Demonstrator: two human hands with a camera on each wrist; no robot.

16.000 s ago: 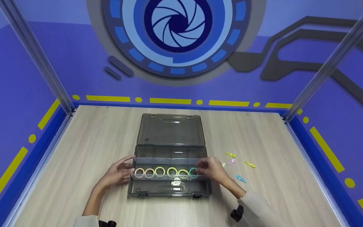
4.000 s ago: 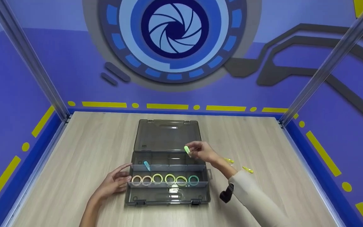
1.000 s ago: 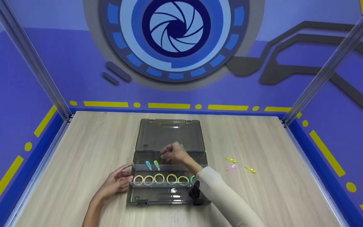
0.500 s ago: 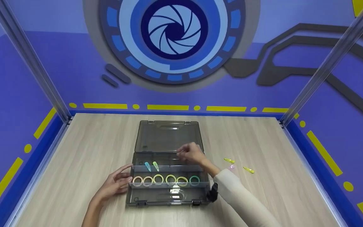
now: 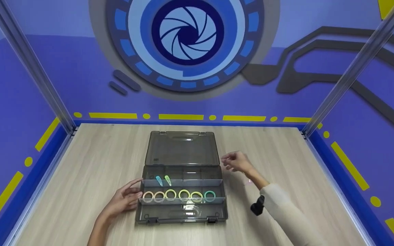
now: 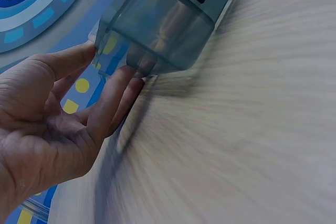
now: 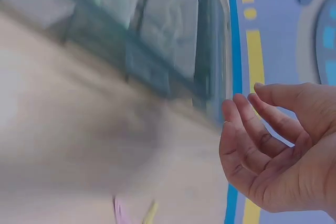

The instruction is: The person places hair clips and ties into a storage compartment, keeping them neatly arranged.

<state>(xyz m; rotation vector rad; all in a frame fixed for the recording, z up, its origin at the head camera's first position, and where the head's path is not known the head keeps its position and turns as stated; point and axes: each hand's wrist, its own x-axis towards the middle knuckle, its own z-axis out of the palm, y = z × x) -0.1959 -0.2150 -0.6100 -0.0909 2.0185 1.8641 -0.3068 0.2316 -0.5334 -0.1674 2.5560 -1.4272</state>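
Smoke-grey translucent plastic makes up the organizer box (image 5: 173,221), which lies open on the pale wood-grain worktop (image 5: 97,160) at the lower centre of the head view, its lid (image 5: 182,150) laid back toward the top of the frame. Along its middle compartment stands a row of six hair ties (image 5: 179,195), running from peach at left through yellow to teal at right. A blue snap clip (image 5: 159,180) and a light green snap clip (image 5: 168,180) stand side by side at the upper divider, left of centre. The left hand (image 5: 121,199) touches the box's left end with fingers spread wide. Just right of the lid's lower right corner is the right hand (image 5: 237,161), its fingers loosely bent and empty, thumb close to the index fingertip. Below its wrist a pink clip (image 5: 249,181) shows, partly hidden; the right wrist view also catches a yellow clip (image 7: 150,212) at bottom centre.
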